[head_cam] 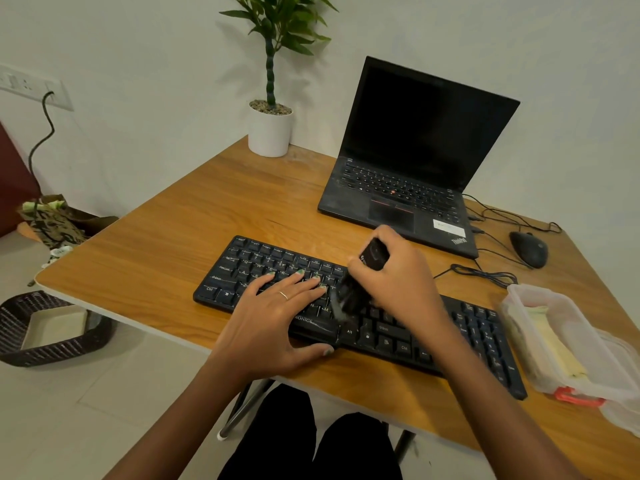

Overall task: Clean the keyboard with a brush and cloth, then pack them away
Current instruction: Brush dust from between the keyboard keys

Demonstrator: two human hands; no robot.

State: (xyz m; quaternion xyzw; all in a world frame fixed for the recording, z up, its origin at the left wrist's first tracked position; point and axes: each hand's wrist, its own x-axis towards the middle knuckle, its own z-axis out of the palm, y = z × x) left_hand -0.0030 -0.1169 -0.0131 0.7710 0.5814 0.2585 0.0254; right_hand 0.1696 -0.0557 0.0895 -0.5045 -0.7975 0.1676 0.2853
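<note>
Wooden-topped table (194, 216) with orange-brown grain, metal legs below, set against a pale wall.

Black open laptop (415, 161), screen dark, at far right of table, just behind the keyboard.

Black full-size corded keyboard (478, 327), lying diagonally across the near middle of the table, cable trailing off its far right side.

Clear plastic lidded container (554, 341) with orange clip, at the near right edge, just beside the keyboard's right end; pale yellow cloth (557, 355) folded inside.

White cylindrical pot with green artificial plant (270, 133), far edge of table, left of the laptop.

Dark woven basket (52, 327) on the floor, left of the table.

Left hand (273, 317), fingers straight and spread flat on the keyboard's left half, thumb at the front edge.

Right hand (394, 282), curled tightly round the handle of a black brush (349, 296); bristles blurred, down on the keys mid-keyboard, just right of the left fingertips.

Black corded mouse (528, 249), right of the laptop.
</note>
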